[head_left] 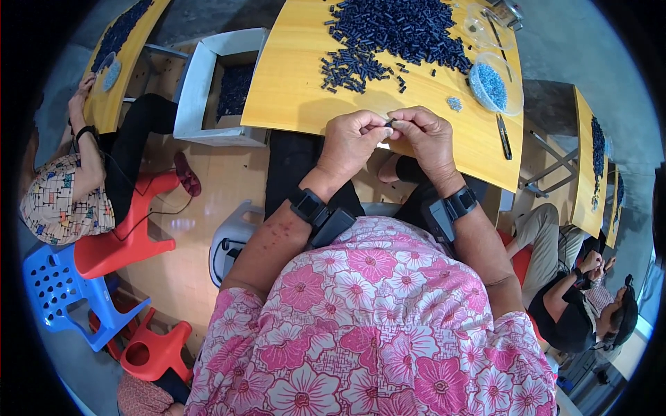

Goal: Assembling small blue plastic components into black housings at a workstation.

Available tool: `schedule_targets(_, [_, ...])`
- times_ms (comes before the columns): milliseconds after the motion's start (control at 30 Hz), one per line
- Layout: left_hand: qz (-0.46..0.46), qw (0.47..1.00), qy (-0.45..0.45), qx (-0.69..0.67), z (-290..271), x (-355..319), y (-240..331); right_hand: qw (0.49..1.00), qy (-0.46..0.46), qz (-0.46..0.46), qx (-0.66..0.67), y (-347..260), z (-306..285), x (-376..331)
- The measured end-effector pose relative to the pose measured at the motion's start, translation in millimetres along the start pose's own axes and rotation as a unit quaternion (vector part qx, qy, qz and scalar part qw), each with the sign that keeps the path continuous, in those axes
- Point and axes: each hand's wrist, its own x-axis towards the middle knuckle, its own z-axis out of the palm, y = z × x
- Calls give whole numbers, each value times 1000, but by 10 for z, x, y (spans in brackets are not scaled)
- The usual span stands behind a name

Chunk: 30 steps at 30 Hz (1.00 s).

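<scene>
Just over the near edge of the wooden table [291, 83], my two hands meet fingertip to fingertip. Between thumb and forefinger, my left hand [352, 143] pinches a small black piece [390, 123]. My right hand [428, 141] grips the same piece from the other side. Fingers cover most of it, so its exact kind is unclear. Beyond my hands lies a big heap of short dark tubular pieces [406, 31], with a looser batch [350, 69] nearer me. To the right stands a clear bowl [515, 97] of tiny light-blue parts [490, 84].
A few pale parts [454, 103] lie beside the bowl, and a slim black tool [504, 136] near the right edge. Left of the table is a white box [194, 132] with dark pieces inside. People sit at side tables; red [125, 243] and blue stools [69, 288] stand left.
</scene>
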Motion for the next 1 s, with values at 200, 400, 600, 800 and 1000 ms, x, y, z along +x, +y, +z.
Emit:
schedule_targets(200, [-6,1000,-6,-7,-11,-14,-15,993,24,-65,-97,61,53,-33])
schedule_targets(400, [-23,999,-4,-43,-12,-35,-24,910,12,-273,-311,178,27,-76])
schedule_targets(600, [-11,1000,-7,-25,-4,-38,-39,946,20,-232,-224,231,59,-134])
schedule_targets(800, [-26,996,17,-85,19,-8,-35,957,-21,-210,-200,169,24,-114])
schedule_targets(1000, [42,998,47,6,45,-11,-121,980,-105,116,120,77,-63,-87])
